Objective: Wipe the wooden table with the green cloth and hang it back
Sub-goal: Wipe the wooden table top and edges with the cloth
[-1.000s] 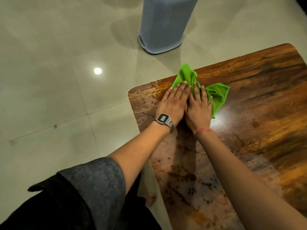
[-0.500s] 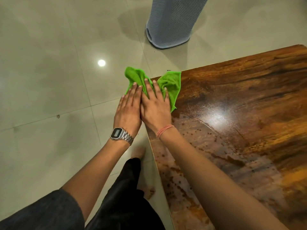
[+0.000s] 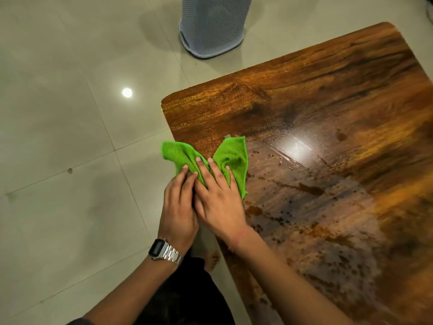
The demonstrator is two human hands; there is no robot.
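Observation:
The green cloth (image 3: pixel 230 158) lies bunched on the left edge of the wooden table (image 3: pixel 316 113), one fold hanging out past the edge over the floor. My right hand (image 3: pixel 219 200) presses flat on the cloth with straight fingers. My left hand (image 3: pixel 179 207), a silver watch on its wrist, lies beside it at the table's edge with its fingertips on the overhanging fold. The tabletop is glossy brown wood with dark speckles and wet streaks near me.
A pale blue mesh basket (image 3: pixel 212 26) stands on the tiled floor (image 3: pixel 58 137) beyond the table's far left corner. A ceiling light reflects on the tiles and on the tabletop. My dark trousers and a bare foot show below the hands.
Both hands slid the cloth from the far left corner toward me along the table's left edge. The far corner now shows bare wood.

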